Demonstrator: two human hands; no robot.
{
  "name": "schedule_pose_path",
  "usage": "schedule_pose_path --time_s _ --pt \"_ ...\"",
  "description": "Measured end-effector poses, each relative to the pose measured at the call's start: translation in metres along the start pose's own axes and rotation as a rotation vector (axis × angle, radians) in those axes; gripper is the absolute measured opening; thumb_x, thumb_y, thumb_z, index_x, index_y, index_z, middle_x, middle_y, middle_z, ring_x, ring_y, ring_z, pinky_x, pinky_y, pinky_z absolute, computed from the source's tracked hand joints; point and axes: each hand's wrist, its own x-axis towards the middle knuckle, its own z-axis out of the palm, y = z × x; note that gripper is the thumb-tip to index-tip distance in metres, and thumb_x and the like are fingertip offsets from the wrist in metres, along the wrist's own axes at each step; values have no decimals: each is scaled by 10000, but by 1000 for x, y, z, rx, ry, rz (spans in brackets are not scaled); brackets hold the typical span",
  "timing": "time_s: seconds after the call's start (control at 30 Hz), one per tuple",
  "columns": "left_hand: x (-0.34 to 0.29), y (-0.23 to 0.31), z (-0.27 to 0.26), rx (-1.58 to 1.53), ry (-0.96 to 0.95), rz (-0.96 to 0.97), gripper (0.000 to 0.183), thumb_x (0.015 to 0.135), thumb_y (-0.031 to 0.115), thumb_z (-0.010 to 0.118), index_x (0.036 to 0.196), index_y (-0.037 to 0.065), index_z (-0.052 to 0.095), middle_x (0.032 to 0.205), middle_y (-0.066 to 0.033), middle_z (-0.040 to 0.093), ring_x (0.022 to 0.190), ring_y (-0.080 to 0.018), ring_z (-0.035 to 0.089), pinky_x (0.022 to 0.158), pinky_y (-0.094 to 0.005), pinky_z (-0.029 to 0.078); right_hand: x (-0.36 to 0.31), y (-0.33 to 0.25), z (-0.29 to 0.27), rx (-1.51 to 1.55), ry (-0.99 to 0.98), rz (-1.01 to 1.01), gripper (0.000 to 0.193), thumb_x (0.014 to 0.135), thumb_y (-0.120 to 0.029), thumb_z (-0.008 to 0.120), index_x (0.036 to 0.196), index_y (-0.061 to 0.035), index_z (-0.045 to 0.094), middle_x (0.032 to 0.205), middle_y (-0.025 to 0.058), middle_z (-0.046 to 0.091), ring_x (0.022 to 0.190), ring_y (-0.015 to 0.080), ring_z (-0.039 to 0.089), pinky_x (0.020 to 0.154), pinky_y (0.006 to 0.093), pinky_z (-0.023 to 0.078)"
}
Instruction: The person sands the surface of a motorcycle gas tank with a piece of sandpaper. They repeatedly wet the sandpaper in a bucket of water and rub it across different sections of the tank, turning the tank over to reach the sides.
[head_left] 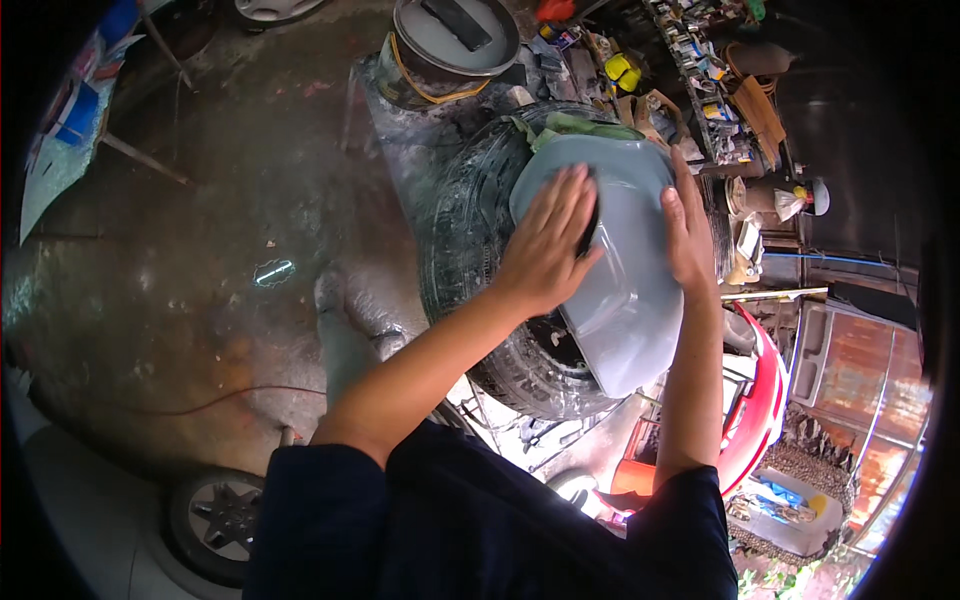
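Observation:
A smooth, glossy grey car body panel [625, 270] lies on top of an upturned stack of dusty black tires [460, 220]. My left hand [550, 240] presses on the panel's upper left part, fingers stretched out close together, over a dark flat pad [594, 228] whose edge shows beside them. Most of that pad is hidden under the hand. At the panel's right edge my right hand [690, 230] grips the rim, thumb on the face and fingers along the side. Green cloth or paper [575, 127] sticks out beneath the panel's far end.
Beyond the tires stands a bucket [400, 85] of greyish water, a dark block [457, 22] across its top. Shelves of small containers [705, 85] line the far right. A red curved car part [760, 400] is at the right; a wheel [215, 515] stands at lower left. A thin hose [215, 400] crosses the floor.

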Motion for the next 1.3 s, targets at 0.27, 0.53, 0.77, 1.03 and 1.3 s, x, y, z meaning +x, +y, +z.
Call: schedule_pose_path --time_s 0.27,0.53,0.77,1.03,1.3 --pt "-23 6 6 13 -27 -37 757 1012 347 504 1554 -51 158 1610 -293 164 1485 -492 169 1201 -579 174 3 11 0 119 4 10 732 1027 -568 327 1563 -71 303 1595 192 327 1492 342 279 1209 399 215" --pt "-87 37 38 89 -117 -32 766 1005 370 495 1542 -72 173 1597 -316 172 1491 -483 160 1207 -588 148 1 2 1 56 21 57 736 1024 -567 332 1563 -67 300 1591 191 335 1487 343 291 1207 386 216" --pt "23 7 10 46 73 -82 777 1009 386 482 1542 -78 158 1601 -328 135 1498 -483 127 1209 -587 143 1 -6 -1 104 21 84 719 1028 -560 328 1560 -77 309 1585 196 345 1481 348 301 1204 390 226" --pt "-88 30 38 113 -147 -66 778 1004 374 487 1543 -80 155 1602 -334 118 1496 -485 130 1207 -577 157 0 5 2 129 63 66 720 1030 -562 333 1548 -61 332 1568 212 366 1475 353 311 1201 389 228" --pt "-12 15 11 122 -43 -85 772 1025 399 445 1549 -79 141 1605 -326 112 1489 -503 129 1202 -587 157 7 43 7 532 167 93 666 1071 -487 280 1488 12 420 1528 193 437 1450 297 362 1200 370 225"
